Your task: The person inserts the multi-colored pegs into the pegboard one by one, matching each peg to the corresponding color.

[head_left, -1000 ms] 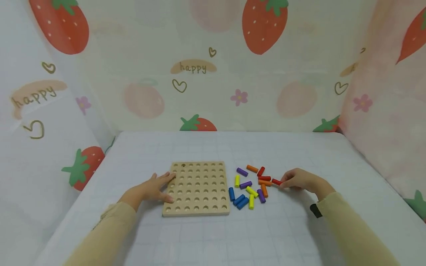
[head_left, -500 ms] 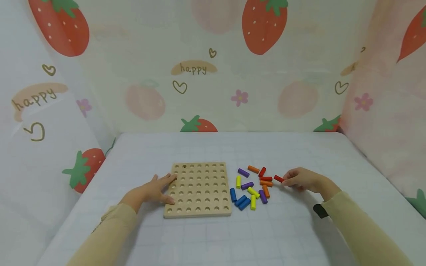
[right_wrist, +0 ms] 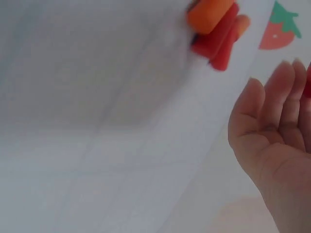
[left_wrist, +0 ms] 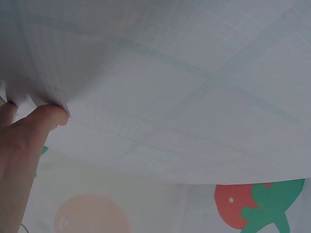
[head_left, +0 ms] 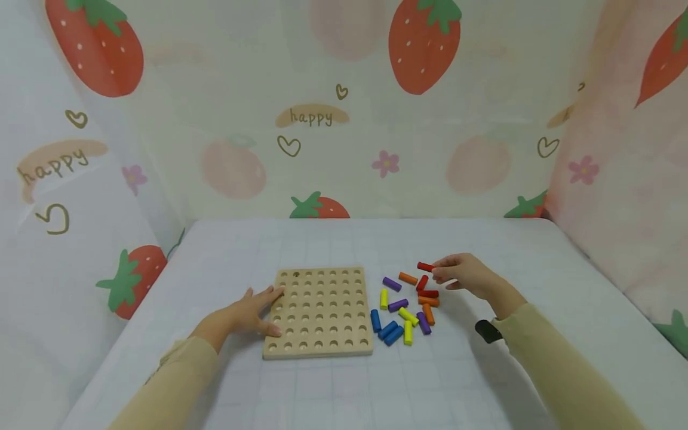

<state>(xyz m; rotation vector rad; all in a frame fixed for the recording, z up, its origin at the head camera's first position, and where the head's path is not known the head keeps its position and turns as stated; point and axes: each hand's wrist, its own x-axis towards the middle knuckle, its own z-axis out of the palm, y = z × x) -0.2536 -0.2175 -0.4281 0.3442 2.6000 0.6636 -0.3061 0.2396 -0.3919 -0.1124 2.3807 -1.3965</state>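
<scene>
In the head view, my left hand [head_left: 244, 313] rests on the left edge of a light wooden board [head_left: 317, 355] with rows of round holes, thumb and fingers spread. My right hand [head_left: 470, 278] pinches one end of a red peg [head_left: 425, 266], held above the far side of a loose cluster of pegs. In that cluster lie two red pegs [head_left: 428, 294], orange pegs [head_left: 408, 279], purple pegs [head_left: 392, 284], yellow pegs [head_left: 384, 299] and blue pegs [head_left: 394, 335]. The right wrist view catches only a sliver of the held peg [right_wrist: 308, 82]. The board is not visible in the left wrist view.
A white cloth [head_left: 322, 394] with faint grid lines covers the table. Behind it hangs a curtain [head_left: 355, 167] printed with strawberries, and similar cloth closes off both sides. A black band [head_left: 488, 331] shows at the right sleeve.
My right hand has lifted the red peg from the right of the cluster and carried it up, left and toward the far side. My left hand stays on the board.
</scene>
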